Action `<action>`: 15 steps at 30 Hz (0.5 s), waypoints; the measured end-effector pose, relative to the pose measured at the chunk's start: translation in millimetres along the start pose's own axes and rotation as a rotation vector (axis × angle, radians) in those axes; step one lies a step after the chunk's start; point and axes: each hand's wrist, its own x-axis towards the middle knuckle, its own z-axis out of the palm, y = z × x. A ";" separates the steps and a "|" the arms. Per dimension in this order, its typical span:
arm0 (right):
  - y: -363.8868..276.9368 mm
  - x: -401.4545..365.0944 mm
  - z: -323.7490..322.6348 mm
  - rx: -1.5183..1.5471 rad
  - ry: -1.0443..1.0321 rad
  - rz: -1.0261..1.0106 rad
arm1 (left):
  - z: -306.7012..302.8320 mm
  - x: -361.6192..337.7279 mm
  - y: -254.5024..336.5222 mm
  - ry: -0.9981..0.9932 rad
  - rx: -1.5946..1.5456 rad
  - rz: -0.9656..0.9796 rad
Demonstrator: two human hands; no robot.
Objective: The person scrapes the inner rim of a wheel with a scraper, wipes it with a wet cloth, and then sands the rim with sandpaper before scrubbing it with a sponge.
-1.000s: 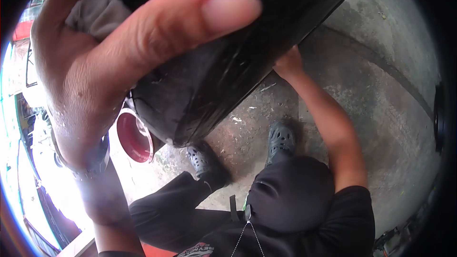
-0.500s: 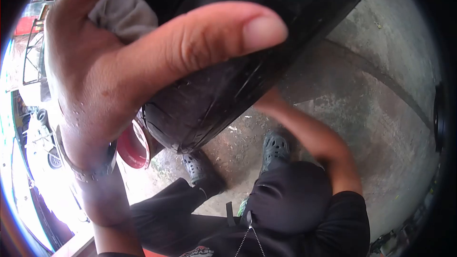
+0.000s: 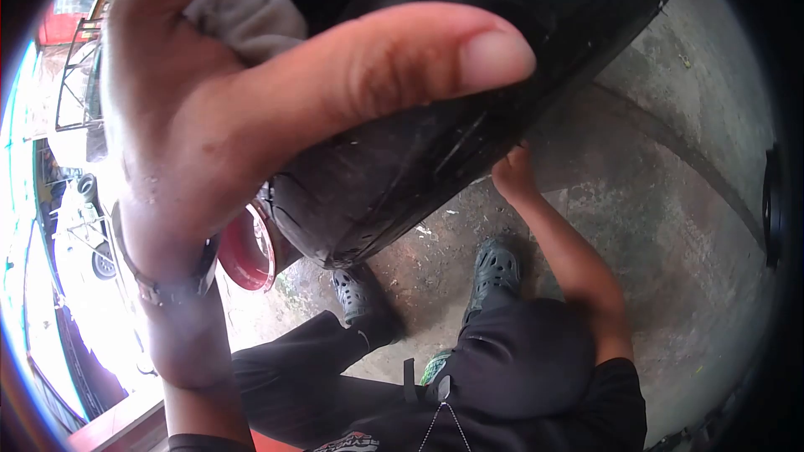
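Observation:
A black tire (image 3: 402,176) with grooved tread fills the upper middle, close to the camera. My left hand (image 3: 226,109) is large at the left, its thumb stretched across the tire. A crumpled grey cloth (image 3: 255,12) sits in the crook between that thumb and the fingers, which partly leave the view at the top. On the left wrist is a shiny band (image 3: 172,285). My right hand (image 3: 515,174) is closed at the tire's lower right edge; what its fingers hold, if anything, is hidden.
A reddish round rim (image 3: 249,255) shows below the left hand. My feet in grey clogs (image 3: 494,272) stand on the stained concrete floor (image 3: 670,218). At the far left, in glare, are a metal frame and a small wheel (image 3: 104,261). A dark round object (image 3: 772,209) lies at the right edge.
The tire, left hand and cloth have shifted slightly right in the view. My right hand, mostly hidden by the tire before, now shows at its lower edge.

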 end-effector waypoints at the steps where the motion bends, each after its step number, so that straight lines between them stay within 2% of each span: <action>1: -14.0 3.1 -0.7 0.085 0.060 0.025 | 0.2 0.6 0.1 -0.004 -0.005 0.002; 4: -28.1 5.8 -10.7 0.157 0.075 0.106 | 3.0 0.6 2.1 -0.003 -0.011 0.011; 8: -38.6 2.2 -17.9 0.460 0.078 0.241 | 2.4 0.4 3.8 0.001 -0.010 0.011; 11: -80.7 6.2 -27.4 0.891 0.159 0.455 | 3.3 3.4 6.8 0.002 -0.009 0.022; 13: -89.9 4.6 -31.0 0.878 0.173 0.450 | 4.0 4.6 9.3 0.003 -0.006 0.025; 15: -88.7 2.0 -34.1 0.571 0.130 0.287 | 5.3 6.3 12.7 0.002 -0.006 0.031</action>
